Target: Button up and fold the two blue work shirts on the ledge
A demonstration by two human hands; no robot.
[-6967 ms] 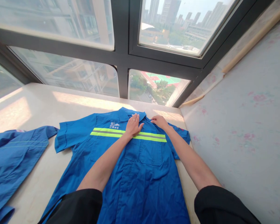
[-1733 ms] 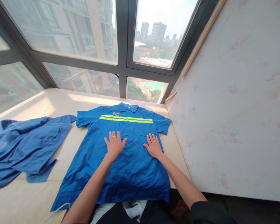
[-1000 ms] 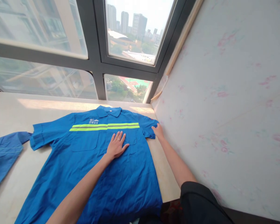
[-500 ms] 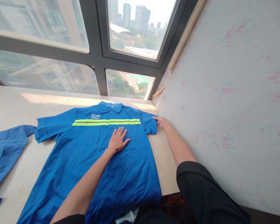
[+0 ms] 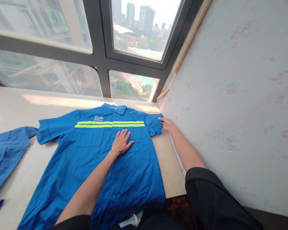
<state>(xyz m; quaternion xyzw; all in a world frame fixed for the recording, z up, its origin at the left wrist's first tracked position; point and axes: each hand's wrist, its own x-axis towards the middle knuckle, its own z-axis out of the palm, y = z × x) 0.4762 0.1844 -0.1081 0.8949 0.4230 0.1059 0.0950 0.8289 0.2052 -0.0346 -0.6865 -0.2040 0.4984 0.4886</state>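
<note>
A blue short-sleeved work shirt (image 5: 69, 172) lies spread out face up, its collar towards the window. A yellow-green reflective band (image 5: 93, 124) crosses its chest, and white lettering sits above the band on the left. My left hand (image 5: 120, 142), wearing a ring, rests flat on the chest with its fingers spread. At the end of the right-hand sleeve (image 5: 153, 124), my right hand (image 5: 166, 123) has its fingers closed on the hem. Some of those fingers are hidden from view.
The shirt lies on a pale ledge (image 5: 169, 169) below a grey-framed window (image 5: 99, 75). A patterned white wall (image 5: 230, 127) rises close beside my right arm. Another blue garment (image 5: 7, 150) lies at the left, near the shirt's left-hand sleeve.
My right hand has shifted slightly right, from an extended finger on the sleeve to a grip at its hem. The sleeve end has drawn outward a little. My left hand stays put.
</note>
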